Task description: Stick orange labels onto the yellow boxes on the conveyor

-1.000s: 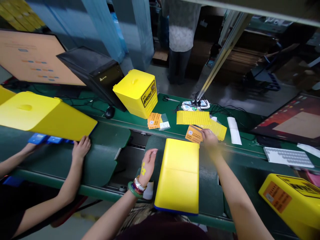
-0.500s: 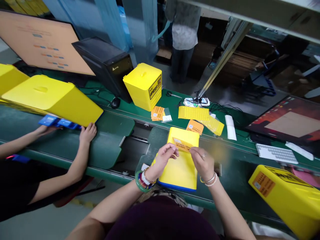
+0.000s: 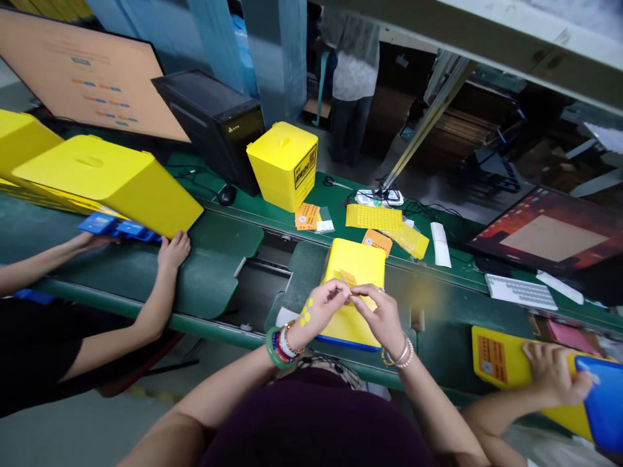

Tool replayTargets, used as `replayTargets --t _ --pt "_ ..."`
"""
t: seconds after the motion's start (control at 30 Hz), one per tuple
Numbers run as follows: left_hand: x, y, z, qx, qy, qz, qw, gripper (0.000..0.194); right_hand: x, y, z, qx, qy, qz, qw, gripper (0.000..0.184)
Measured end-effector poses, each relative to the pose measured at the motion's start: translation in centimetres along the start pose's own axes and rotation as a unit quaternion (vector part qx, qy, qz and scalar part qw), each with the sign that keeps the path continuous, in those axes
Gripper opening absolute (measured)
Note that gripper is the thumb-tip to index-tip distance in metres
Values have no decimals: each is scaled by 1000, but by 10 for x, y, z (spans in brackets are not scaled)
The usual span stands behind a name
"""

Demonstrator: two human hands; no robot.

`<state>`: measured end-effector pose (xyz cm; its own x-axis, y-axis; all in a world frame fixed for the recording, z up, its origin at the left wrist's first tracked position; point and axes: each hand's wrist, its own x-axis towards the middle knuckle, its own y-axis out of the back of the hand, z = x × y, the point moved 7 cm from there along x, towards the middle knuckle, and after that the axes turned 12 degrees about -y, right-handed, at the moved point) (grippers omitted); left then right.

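My left hand [image 3: 321, 310], with bracelets at the wrist and round yellow dots stuck on its back, is closed in a pinch. Its fingertips meet those of my right hand [image 3: 382, 316], also pinched, at a small orange label [image 3: 348, 277] with dark print. Fingers hide part of the label. Beneath both hands lies a yellow box [image 3: 360, 256] with a blue edge towards me. An orange printed card [image 3: 378, 241] is just behind the box, beside yellow sheets of round dots [image 3: 374, 216].
On the left, a co-worker's hands [image 3: 174, 250] touch a yellow box [image 3: 146, 188] with blue parts beneath. Another person's hand [image 3: 555, 373] grips a labelled yellow box [image 3: 491, 353] on the right. A lidded yellow bin [image 3: 282, 165] stands behind, near scissors [image 3: 335, 183].
My right hand has moved left until its fingertips meet my left ones; the label now shows smaller between them. On the right, another person's hand has appeared and the yellow box there has turned.
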<state>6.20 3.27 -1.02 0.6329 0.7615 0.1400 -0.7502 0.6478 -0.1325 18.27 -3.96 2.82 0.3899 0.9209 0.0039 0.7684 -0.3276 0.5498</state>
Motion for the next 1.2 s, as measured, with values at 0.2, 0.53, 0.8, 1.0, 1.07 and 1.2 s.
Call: replayTargets --t 0.2,0.53,0.8,1.0,1.07,1.2 --pt "-8 -2 18 115 -47 -71 990 21 -2 -6 0 54 -73 -21 996 14" --pt "-60 136 -76 171 90 3 981 17 6 22 64 113 -223 31 968 26" --pt "-147 195 -163 341 256 -11 905 9 0 52 87 211 -235 111 942 24" --pt "-148 190 -170 381 291 18 878 5 -2 48 69 198 -217 96 951 25" --pt "-137 184 -154 398 274 41 875 15 -5 45 57 161 -187 105 964 23" --pt "-95 133 -96 264 176 81 945 33 -12 19 19 15 -88 124 988 17"
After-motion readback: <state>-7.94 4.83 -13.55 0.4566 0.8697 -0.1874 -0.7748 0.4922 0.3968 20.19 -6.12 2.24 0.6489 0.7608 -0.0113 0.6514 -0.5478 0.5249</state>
